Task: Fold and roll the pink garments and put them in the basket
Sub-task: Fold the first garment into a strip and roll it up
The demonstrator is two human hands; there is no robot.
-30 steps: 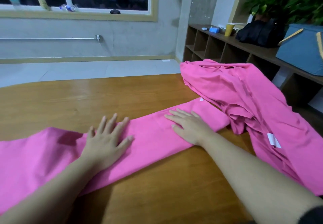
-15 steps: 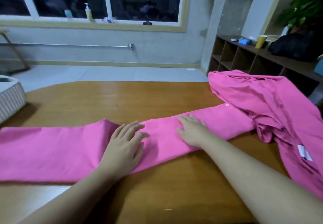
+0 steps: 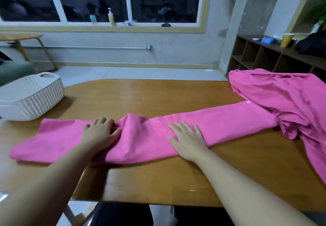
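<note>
Two hands on our folded pink garment [image 3: 150,136]: left hand [image 3: 100,134] bunches cloth (fingers curled), right hand [image 3: 188,139] presses flat.

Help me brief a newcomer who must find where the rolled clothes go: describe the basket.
Start at the wooden table and follow it to its far left edge. There sits the basket, white plastic with a woven-look perforated wall and a cut-out handle. It is the only white, rigid thing there; everything else on the table is pink cloth.

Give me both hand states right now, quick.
Left hand: fingers curled, gripping a bunch of the folded garment.
Right hand: open, fingers straight, pressing flat on the garment.
</note>
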